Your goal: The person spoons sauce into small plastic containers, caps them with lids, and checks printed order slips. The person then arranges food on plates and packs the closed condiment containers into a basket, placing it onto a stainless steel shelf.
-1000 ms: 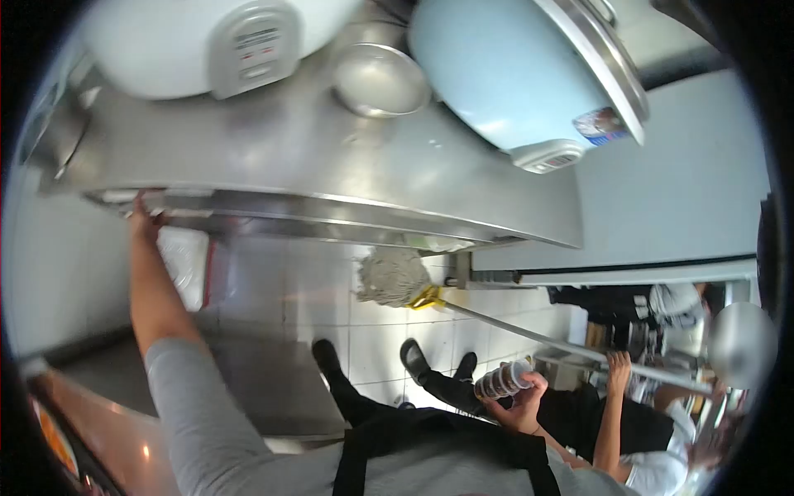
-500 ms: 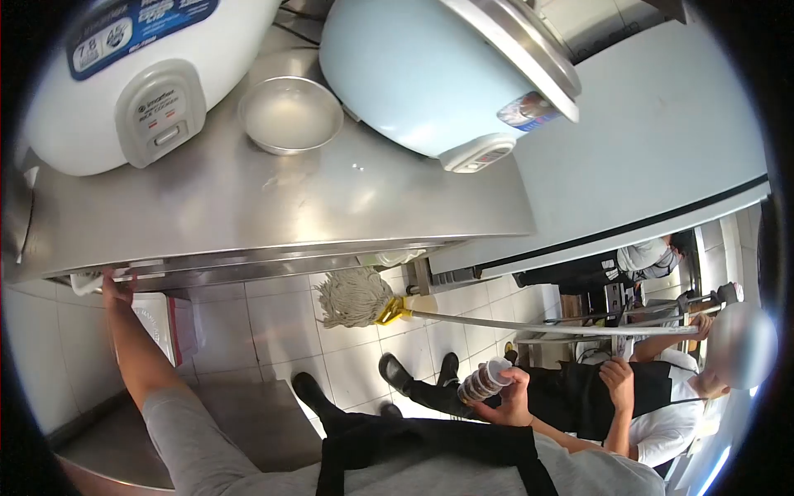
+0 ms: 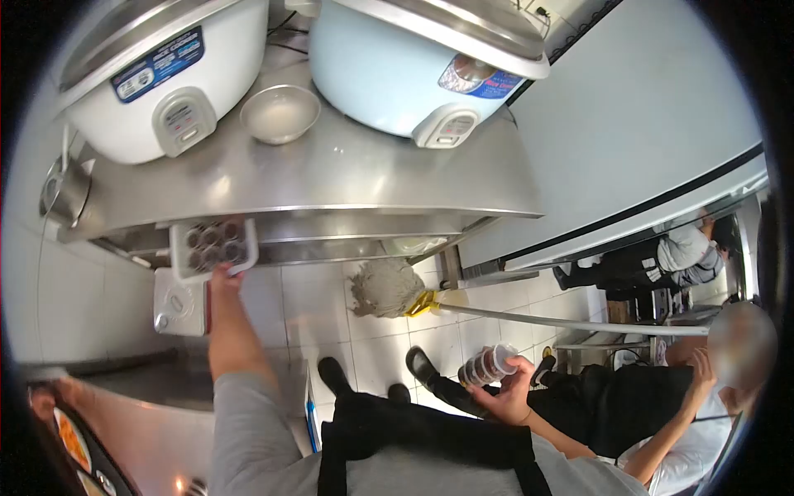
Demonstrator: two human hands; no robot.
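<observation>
My left hand (image 3: 225,279) grips the near edge of a white plastic tray (image 3: 251,258), which sticks out from the shelf under the steel counter. Inside the tray stand several small round cups (image 3: 213,244) with dark contents. In my right hand (image 3: 511,392), held before my apron, is a stack of small clear plastic cups (image 3: 486,365) with something reddish-brown in them. The stack is tilted, and my fingers wrap around its side.
Two rice cookers, one white (image 3: 141,107) and one light blue (image 3: 389,74), stand on the counter (image 3: 314,182) with a metal bowl (image 3: 281,114) between them. A mop (image 3: 387,288) lies across the tiled floor. A co-worker (image 3: 628,397) stands at the right.
My left hand has drawn the white tray out from under the counter, so its cups now show. My view has shifted left; my right hand still holds the stack.
</observation>
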